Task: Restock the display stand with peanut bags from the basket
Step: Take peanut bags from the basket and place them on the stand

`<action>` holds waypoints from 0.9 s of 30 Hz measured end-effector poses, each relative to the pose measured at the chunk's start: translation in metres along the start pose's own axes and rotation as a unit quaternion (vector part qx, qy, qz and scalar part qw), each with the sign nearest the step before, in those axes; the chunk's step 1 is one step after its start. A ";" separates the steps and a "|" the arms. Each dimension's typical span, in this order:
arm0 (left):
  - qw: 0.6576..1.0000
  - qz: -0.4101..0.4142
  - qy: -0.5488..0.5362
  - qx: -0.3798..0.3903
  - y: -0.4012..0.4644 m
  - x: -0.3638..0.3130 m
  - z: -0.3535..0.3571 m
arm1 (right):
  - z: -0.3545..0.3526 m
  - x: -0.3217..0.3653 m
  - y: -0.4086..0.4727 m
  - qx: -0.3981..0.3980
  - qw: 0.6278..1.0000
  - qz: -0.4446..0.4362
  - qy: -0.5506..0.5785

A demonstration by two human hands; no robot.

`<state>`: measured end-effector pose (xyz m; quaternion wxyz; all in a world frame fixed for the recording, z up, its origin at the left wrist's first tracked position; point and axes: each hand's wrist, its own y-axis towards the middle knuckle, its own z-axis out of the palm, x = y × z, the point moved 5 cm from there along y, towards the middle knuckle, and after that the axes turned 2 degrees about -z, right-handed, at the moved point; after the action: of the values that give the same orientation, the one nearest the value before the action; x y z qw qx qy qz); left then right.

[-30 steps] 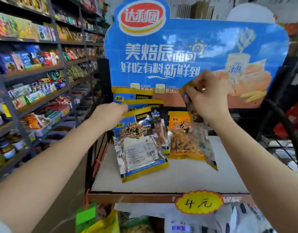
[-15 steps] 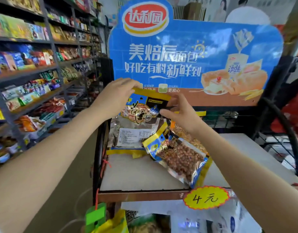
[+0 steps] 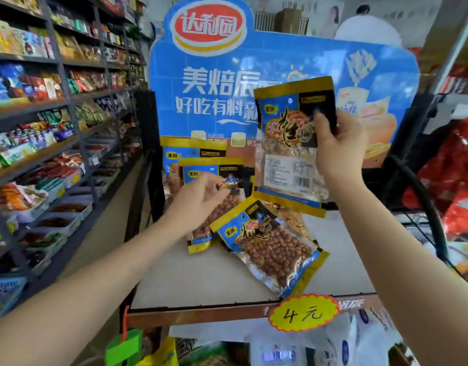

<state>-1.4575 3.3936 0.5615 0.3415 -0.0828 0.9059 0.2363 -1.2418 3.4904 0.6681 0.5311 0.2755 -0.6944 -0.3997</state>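
My right hand holds a blue-and-yellow peanut bag upright in the air, in front of the stand's blue backboard. Lower left, my left hand grips a second peanut bag that leans against another bag at the back of the white shelf. A further peanut bag lies flat and askew on the shelf between my hands. The basket is not in view.
A yellow "4元" price tag hangs on the shelf's front edge. Long store shelves full of snacks run along the left, across a narrow aisle. Packaged goods sit on the tier below. A black rack with red bags stands right.
My right hand has risen with a bag, from low over the shelf to in front of the backboard. My left hand has dropped to the bag leaning at the back. One bag lies flat.
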 end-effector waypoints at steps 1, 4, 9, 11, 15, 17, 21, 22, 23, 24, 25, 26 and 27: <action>0.997 -0.022 0.026 0.070 -0.005 0.006 0.021 | -0.001 0.002 -0.001 0.017 0.998 -0.036 -0.050; 0.969 -0.004 0.211 0.127 -0.012 0.014 0.055 | 0.015 0.003 -0.031 0.114 0.954 -0.169 -0.217; 0.936 -0.036 0.342 0.077 -0.010 0.024 0.063 | 0.058 -0.021 -0.110 0.409 0.794 -0.191 -0.408; 0.930 -0.042 0.360 0.068 -0.010 0.029 0.061 | 0.068 -0.029 -0.132 0.488 0.781 -0.131 -0.366; 0.945 -0.065 0.317 0.053 -0.014 0.037 0.058 | 0.072 -0.041 -0.131 0.518 0.842 0.002 -0.149; 0.946 -0.069 0.312 0.048 -0.017 0.039 0.061 | 0.064 -0.064 -0.112 0.463 0.871 0.040 -0.163; 0.946 -0.128 0.292 0.065 -0.016 0.050 0.061 | 0.048 -0.120 -0.108 0.475 0.819 0.127 -0.295; 0.945 -0.132 0.290 0.077 -0.015 0.052 0.062 | 0.046 -0.126 -0.111 0.477 0.816 0.149 -0.291; 0.947 -0.134 0.277 0.087 -0.014 0.054 0.064 | 0.045 -0.131 -0.112 0.478 0.816 0.159 -0.284; 0.954 -0.133 0.253 0.093 -0.014 0.055 0.065 | 0.045 -0.132 -0.112 0.477 0.818 0.156 -0.281; 0.961 -0.128 0.228 0.090 -0.014 0.054 0.063 | 0.046 -0.133 -0.111 0.477 0.821 0.156 -0.273; 0.968 -0.119 0.208 0.077 -0.013 0.050 0.058 | 0.047 -0.131 -0.111 0.470 0.830 0.170 -0.247; 0.973 -0.105 0.202 0.051 -0.012 0.044 0.047 | 0.049 -0.131 -0.111 0.453 0.845 0.209 -0.194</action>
<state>-1.4596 3.4070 0.4972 0.1784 -0.2059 0.9532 0.1314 -1.2561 3.5504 0.5002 0.2721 0.2507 -0.9284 0.0341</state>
